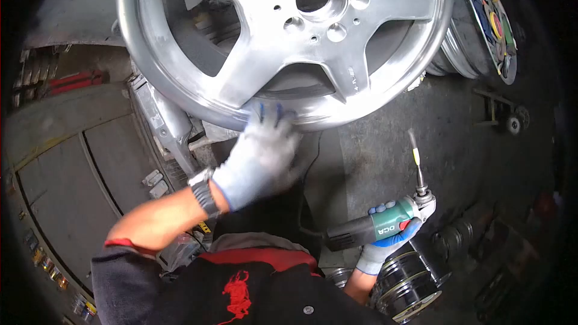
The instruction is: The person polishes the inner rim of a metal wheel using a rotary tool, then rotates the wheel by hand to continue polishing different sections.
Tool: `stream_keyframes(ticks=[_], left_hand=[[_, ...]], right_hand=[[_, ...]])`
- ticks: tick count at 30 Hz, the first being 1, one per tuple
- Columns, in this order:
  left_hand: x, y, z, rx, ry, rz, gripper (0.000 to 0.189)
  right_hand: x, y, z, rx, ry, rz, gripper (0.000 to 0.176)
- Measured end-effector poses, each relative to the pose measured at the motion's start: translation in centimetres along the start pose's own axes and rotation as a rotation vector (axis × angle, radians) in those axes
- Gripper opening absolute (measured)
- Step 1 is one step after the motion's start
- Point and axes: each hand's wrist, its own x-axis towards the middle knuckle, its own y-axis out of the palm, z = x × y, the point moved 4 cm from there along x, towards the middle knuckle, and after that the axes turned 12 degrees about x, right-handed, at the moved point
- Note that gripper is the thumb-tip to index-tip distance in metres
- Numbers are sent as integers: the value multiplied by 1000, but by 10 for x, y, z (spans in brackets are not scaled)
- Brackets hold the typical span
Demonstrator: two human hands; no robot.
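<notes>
A silver alloy wheel (241, 93) with broad spokes fills the top of the head view. My left hand (262, 150), in a white glove with blue fingertips and a watch above the cuff, reaches up to its lower rim. The fingers are stretched out against the rim lip, somewhat blurred, and hold nothing I can see. At lower right my right hand (385, 247), gloved in white and blue, is wrapped round a green and black angle grinder (391, 219). From the grinder's head a slender shaft with a pale tip (415, 155) points up, apart from the wheel.
A dark cord (308, 174) hangs below the wheel. Several rims (409, 283) are stacked at lower right. A round board with coloured pieces (490, 24) stands at upper right, and a small wheeled cart (512, 121) beneath it. Grey panels (60, 168) lie at left.
</notes>
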Motion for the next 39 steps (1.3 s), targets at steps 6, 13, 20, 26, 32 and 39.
stream_keyframes(ticks=[6, 13, 20, 26, 32, 39], left_hand=[[-33, 19, -54, -741, -56, 93, 26], [-14, 65, -69, -1559, -82, 197, 55], [29, 103, -92, -1836, 150, 414, 54], [58, 99, -97, -1915, 88, 368, 45], [49, 107, -93, -1743, -29, 334, 47], [5, 87, -69, -1933, -186, 288, 35]], right_hand=[[2, 5, -9, 16, 11, 27, 75], [2, 19, -39, -181, 95, 191, 75], [17, 20, -69, -674, -131, 124, 47], [31, 38, -74, -696, -229, 166, 45], [21, 41, -87, -749, -156, 45, 42], [-14, 67, -110, -735, -54, 49, 56]])
